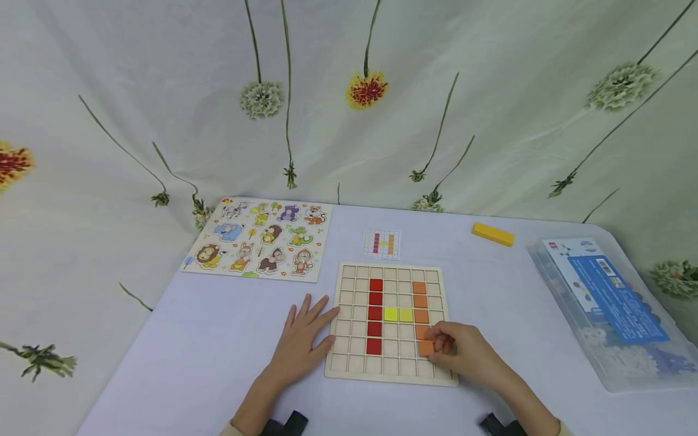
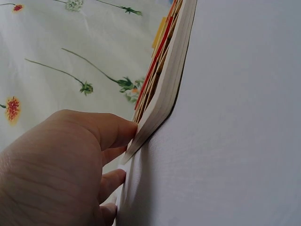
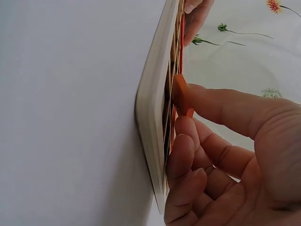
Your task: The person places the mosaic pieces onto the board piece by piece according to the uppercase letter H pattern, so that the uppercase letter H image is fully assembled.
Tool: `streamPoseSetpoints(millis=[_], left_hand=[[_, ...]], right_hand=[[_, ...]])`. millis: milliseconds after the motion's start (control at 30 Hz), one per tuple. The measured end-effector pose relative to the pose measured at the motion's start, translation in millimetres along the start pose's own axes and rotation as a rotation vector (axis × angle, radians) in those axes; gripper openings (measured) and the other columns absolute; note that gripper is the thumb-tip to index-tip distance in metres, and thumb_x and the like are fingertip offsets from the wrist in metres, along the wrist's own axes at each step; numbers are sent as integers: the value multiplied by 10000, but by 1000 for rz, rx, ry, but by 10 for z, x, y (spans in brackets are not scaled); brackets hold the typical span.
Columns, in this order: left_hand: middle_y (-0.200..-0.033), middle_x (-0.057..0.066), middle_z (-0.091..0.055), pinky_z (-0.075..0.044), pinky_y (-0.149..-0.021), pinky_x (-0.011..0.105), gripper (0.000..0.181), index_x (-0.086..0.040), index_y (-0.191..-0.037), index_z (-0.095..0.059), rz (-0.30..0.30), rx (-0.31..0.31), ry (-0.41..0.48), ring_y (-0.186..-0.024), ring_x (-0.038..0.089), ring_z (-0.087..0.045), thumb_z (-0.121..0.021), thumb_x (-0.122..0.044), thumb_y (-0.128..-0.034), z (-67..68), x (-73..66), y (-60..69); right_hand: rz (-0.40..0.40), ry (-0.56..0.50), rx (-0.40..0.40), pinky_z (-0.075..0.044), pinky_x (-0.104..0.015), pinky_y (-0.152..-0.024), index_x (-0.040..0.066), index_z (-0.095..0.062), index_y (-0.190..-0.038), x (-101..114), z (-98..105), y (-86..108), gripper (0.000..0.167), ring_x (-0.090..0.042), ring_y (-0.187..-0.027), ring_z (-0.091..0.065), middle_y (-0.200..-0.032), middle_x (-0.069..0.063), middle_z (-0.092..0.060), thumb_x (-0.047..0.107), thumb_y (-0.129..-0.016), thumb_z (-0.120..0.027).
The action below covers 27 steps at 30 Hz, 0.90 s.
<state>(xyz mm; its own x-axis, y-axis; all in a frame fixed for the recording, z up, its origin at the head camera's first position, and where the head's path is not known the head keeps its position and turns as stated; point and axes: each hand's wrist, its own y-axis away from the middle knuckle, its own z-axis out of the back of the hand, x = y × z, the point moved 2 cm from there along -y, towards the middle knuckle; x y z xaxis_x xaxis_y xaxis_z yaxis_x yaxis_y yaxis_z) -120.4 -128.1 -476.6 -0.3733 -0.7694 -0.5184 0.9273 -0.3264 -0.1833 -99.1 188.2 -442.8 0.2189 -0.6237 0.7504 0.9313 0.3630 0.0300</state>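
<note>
A wooden grid board (image 1: 355, 366) lies on the table, with a column of red tiles (image 1: 374, 313), two yellow tiles (image 1: 398, 314) and a column of orange tiles (image 1: 420, 301) in its cells. My right hand (image 1: 463, 351) pinches an orange square tile (image 3: 180, 94) between thumb and fingers at the lower end of the orange column. In the right wrist view that tile stands tilted against the grid. My left hand (image 1: 302, 339) lies with spread fingers at the board's left side. Its thumb (image 2: 117, 131) touches the board's edge in the left wrist view.
Behind the board lies a small pattern card (image 1: 382, 244) with a similar coloured figure. An animal puzzle board (image 1: 259, 239) is at the back left. A yellow bar (image 1: 493, 234) lies back right, near a clear plastic box (image 1: 616, 315) with a blue label.
</note>
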Motion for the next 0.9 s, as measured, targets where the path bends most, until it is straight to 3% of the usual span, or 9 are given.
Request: streamPoseSetpoints(millis=[300, 433, 567, 767, 900], left_hand=[[-1525, 118, -434, -89, -1164, 650, 495, -161, -1369, -580, 8, 8, 12, -1487, 411, -192, -628, -275, -890, 10, -1, 1], [-1527, 115, -432, -89, -1163, 651, 495, -163, -1371, -579, 4, 6, 12, -1487, 413, -193, -625, -282, -893, 0, -2, -6], [-1528, 114, -431, -89, -1164, 650, 496, -164, -1372, -578, -1, 3, 10, -1488, 411, -191, -627, -279, -892, -21, -5, -37], [-1536, 137, -412, -104, -1160, 657, 501, -157, -1383, -565, 0, 12, 6, -1483, 424, -196, -625, -255, -895, 1, -24, -84], [-1574, 186, -319, -135, -1155, 662, 540, -150, -1437, -501, 28, 18, -24, -1476, 454, -181, -620, -271, -923, 123, 23, -65]], right_hand=[[10, -3, 6, -461, -182, -568, 73, -668, -961, -23, -26, -9, 229, 23, -649, -491, -743, 100, -566, 65, -768, -791], [-9, -5, -43, -471, -183, -583, 81, -675, -978, -16, 4, 0, 239, 12, -664, -503, -755, 93, -576, 84, -773, -799], [-25, 40, -229, -467, -192, -592, 80, -684, -998, -36, 111, -2, 242, -18, -695, -515, -783, 75, -595, 97, -785, -799], [60, 268, -578, -484, -256, -596, 36, -677, -1034, -138, 338, 19, 330, -123, -756, -565, -876, -26, -651, 56, -741, -826], [89, 486, -645, -539, -450, -734, -23, -614, -1189, -214, 478, 64, 516, -326, -958, -613, -1092, -185, -636, 159, -756, -828]])
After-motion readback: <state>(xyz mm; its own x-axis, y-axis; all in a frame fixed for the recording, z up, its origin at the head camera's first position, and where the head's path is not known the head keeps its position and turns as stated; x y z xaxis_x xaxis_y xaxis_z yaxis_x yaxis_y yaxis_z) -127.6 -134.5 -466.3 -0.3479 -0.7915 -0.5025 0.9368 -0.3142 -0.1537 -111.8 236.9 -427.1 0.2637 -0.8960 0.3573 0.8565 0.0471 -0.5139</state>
